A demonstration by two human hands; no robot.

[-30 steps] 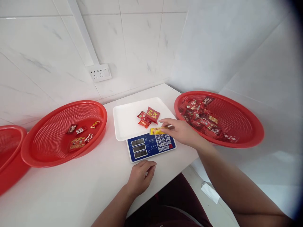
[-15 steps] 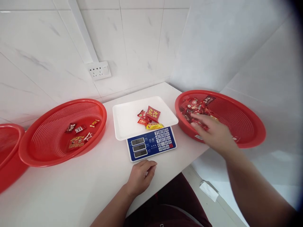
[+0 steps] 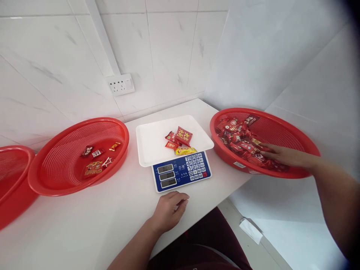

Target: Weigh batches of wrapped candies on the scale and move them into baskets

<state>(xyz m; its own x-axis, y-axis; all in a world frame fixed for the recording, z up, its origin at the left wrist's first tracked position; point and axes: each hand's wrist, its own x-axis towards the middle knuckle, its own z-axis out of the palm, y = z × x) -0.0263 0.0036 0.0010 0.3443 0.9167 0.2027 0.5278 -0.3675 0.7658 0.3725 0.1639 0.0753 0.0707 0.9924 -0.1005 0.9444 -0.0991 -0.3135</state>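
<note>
Left hand (image 3: 168,210) and right hand (image 3: 284,155): both bare, as are the forearms up to the picture's edge. Near edge, centre: dark maroon garment (image 3: 208,234) over the lap, crossed by a paler curved seam.

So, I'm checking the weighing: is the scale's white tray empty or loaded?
Loaded: the white tray holds three red packets and one yellow packet, clustered near its front edge.

Three red baskets (image 3: 17,149) (image 3: 70,192) (image 3: 247,110), one scale (image 3: 181,172), four packets (image 3: 184,135) (image 3: 170,135) (image 3: 171,145) (image 3: 185,150) on its tray (image 3: 152,144), one wall socket (image 3: 121,85)
</note>
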